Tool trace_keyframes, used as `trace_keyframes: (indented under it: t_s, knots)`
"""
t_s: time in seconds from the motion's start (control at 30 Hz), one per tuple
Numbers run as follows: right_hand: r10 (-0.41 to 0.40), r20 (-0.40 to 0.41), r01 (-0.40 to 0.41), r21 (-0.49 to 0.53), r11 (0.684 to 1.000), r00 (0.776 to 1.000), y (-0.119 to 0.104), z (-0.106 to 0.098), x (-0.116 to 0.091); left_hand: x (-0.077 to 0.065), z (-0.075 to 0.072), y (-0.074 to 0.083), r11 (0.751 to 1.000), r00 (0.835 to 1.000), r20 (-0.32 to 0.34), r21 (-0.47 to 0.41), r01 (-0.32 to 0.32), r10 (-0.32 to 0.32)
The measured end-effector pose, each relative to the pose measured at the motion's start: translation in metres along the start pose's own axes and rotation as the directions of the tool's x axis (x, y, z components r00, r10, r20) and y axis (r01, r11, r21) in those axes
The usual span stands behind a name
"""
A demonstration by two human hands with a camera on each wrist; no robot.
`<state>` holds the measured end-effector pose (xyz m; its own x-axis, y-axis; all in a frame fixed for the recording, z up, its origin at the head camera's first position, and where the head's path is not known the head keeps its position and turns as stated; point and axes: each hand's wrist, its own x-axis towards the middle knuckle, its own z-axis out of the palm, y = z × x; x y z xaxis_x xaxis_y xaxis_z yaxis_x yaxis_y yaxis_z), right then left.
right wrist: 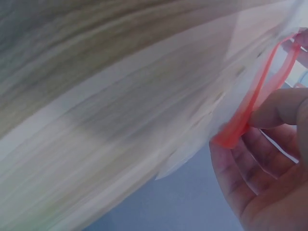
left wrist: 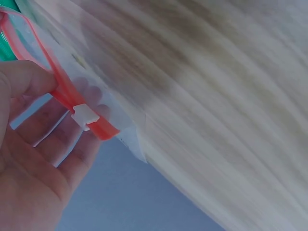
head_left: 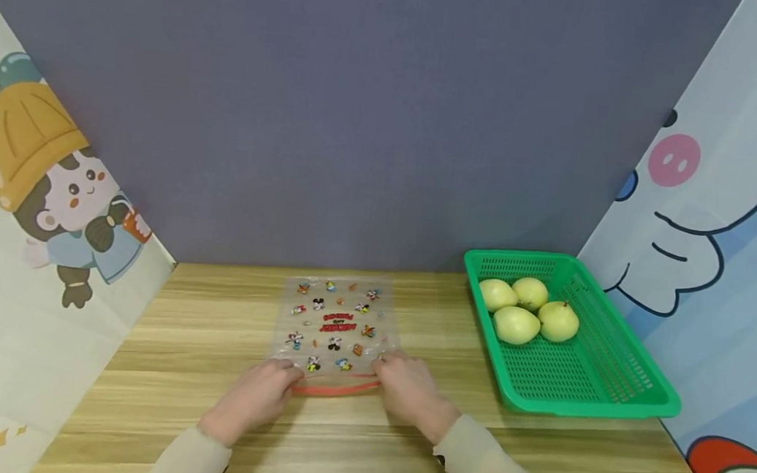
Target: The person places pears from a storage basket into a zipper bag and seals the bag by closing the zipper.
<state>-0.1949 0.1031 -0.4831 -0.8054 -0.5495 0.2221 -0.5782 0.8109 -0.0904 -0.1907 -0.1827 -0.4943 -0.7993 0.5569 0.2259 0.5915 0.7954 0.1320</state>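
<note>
A clear plastic slider zip bag [head_left: 339, 303] printed with small cartoon figures and red lettering lies on the wooden table, its red zip edge [head_left: 335, 391] toward me. My left hand [head_left: 255, 398] pinches the left end of that edge between thumb and fingers. Close by the left fingers sits the white slider [left wrist: 85, 116], near the strip's end. At the opposite end, my right hand [head_left: 410, 390] pinches the red strip [right wrist: 245, 113] between thumb and fingers. Between the hands the two red strips stand apart, so the bag's mouth gapes.
To the right, a green plastic basket [head_left: 593, 410] holds several yellow-green pears [head_left: 516, 325] bunched at its back left. A grey panel [head_left: 334, 116] rises behind the wooden table [head_left: 207, 327]. Cartoon-printed sheets flank both sides.
</note>
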Motion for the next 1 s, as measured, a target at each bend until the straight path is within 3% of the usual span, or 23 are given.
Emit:
trace_keyframes:
  t_s: [0.13, 0.47, 0.63, 0.83, 1.0]
  knots:
    - [0.023, -0.024, -0.022, 0.03, 0.999, 0.999, 0.003, -0.003, 0.0, 0.004, -0.001, 0.003, 1.0, 1.0, -0.013, -0.001, 0.006, -0.006]
    - [0.034, -0.068, -0.032, 0.033, 0.999, 0.997, 0.006, -0.006, 0.0, 0.011, -0.004, 0.007, 0.999, 0.993, -0.119, 0.032, -0.02, 0.023]
    - [0.045, -0.088, -0.042, 0.042, 0.998, 0.995, 0.007, -0.01, -0.001, 0.012, -0.004, 0.006, 0.997, 0.981, -0.187, 0.065, -0.036, 0.048]
    - [0.065, -0.154, -0.058, 0.047, 0.997, 0.986, 0.008, -0.016, -0.001, 0.014, -0.005, 0.005, 0.992, 0.955, -0.276, 0.09, -0.086, 0.108]
    - [0.07, -0.21, -0.06, 0.053, 0.997, 0.975, 0.009, -0.024, 0.0, 0.015, -0.007, 0.007, 0.992, 0.947, -0.302, 0.092, -0.089, 0.113]
